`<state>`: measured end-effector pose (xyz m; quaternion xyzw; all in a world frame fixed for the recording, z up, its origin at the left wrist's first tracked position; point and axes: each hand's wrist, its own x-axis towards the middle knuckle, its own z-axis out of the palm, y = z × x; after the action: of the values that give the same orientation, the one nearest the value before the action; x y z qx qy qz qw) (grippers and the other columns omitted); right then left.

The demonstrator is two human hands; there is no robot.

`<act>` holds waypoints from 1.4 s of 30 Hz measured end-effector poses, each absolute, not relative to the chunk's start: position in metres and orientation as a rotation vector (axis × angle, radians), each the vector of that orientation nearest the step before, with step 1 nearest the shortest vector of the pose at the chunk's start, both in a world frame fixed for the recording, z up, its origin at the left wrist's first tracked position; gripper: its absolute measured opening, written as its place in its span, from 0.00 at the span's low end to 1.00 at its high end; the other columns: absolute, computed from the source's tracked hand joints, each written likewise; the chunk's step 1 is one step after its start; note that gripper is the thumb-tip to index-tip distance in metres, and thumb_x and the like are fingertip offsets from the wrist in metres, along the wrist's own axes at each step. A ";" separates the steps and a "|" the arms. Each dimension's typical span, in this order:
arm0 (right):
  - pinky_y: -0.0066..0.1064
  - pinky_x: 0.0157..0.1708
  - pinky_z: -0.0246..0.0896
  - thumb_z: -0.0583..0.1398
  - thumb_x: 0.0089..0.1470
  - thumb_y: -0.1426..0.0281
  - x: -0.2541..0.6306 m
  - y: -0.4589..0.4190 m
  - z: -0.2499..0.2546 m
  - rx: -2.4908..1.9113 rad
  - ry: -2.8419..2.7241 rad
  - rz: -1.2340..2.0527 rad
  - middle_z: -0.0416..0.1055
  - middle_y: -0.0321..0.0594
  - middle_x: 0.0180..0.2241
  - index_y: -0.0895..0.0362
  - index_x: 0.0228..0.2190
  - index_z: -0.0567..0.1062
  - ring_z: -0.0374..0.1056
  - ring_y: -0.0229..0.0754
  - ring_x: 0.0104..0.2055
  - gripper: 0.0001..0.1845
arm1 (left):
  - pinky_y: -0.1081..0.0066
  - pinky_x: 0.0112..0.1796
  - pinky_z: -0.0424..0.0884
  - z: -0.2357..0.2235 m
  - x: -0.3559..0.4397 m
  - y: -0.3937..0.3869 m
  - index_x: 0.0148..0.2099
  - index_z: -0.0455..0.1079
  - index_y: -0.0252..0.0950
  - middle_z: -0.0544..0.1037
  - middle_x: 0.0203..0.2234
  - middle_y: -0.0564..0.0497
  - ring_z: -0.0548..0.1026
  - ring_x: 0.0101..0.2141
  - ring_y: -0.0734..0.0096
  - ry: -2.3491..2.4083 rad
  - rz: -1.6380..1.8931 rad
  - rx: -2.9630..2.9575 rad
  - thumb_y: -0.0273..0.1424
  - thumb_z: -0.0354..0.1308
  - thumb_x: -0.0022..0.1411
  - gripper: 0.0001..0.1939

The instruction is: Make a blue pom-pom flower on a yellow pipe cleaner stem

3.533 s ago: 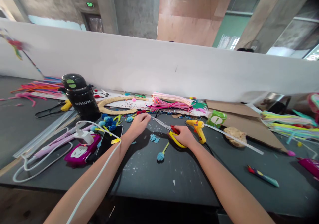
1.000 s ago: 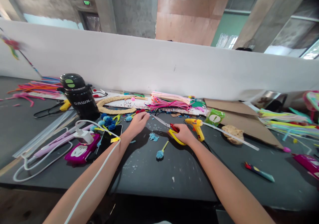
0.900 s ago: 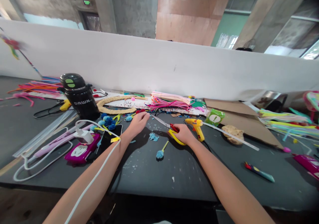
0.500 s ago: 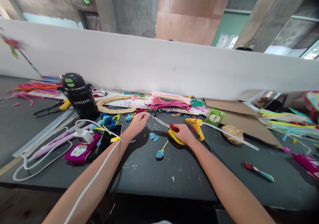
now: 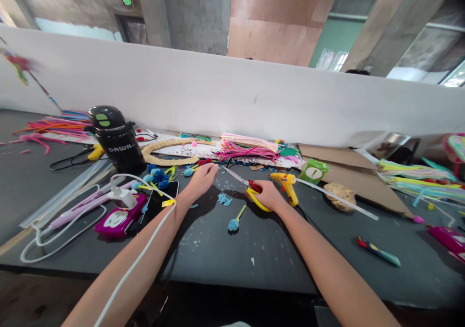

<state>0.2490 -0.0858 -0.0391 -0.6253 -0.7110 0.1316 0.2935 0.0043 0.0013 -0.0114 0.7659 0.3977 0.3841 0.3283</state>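
My right hand [image 5: 268, 195] is wrapped round the handles of a pair of scissors [image 5: 250, 186] with red and yellow grips. Their metal blades point up and left toward my left hand [image 5: 203, 178], whose fingers are pinched together near the blade tips. Whatever those fingers hold is hidden or too small to name. Just behind them shows a dark red fluffy piece [image 5: 205, 162]; whether it is held I cannot tell. Below, on the dark table, lie light blue fluffy scraps [image 5: 224, 199] and a blue pom-pom flower with a yellow-green stem [image 5: 233, 225].
A yellow glue gun [image 5: 286, 186] stands right of my right hand, near a long clear strip [image 5: 337, 199]. At left are a black bottle [image 5: 118, 145], a magenta power strip [image 5: 118, 219] and blue pom-poms [image 5: 158, 177]. A white cable [image 5: 140, 256] crosses my left forearm.
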 end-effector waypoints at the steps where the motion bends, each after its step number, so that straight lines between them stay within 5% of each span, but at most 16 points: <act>1: 0.27 0.23 0.44 0.61 0.46 0.54 0.249 -0.086 -0.039 -1.667 -1.896 0.350 0.58 0.32 0.18 0.57 0.19 0.63 0.52 0.34 0.23 0.20 | 0.71 0.25 0.52 -0.011 0.004 0.001 0.25 0.55 0.37 0.58 0.19 0.56 0.58 0.23 0.74 1.041 1.006 2.002 0.42 0.44 0.67 0.20; 42: 0.27 0.23 0.43 0.61 0.46 0.54 0.249 -0.086 -0.037 -1.667 -1.902 0.372 0.57 0.31 0.18 0.57 0.19 0.63 0.51 0.34 0.23 0.21 | 0.70 0.27 0.55 -0.011 0.006 0.001 0.25 0.57 0.37 0.61 0.19 0.55 0.61 0.23 0.73 1.045 0.992 1.986 0.42 0.42 0.68 0.21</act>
<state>0.2486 -0.0861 -0.0373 -0.6242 -0.7125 0.1394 0.2884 0.0057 0.0007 -0.0109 0.7619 0.4009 0.3807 0.3374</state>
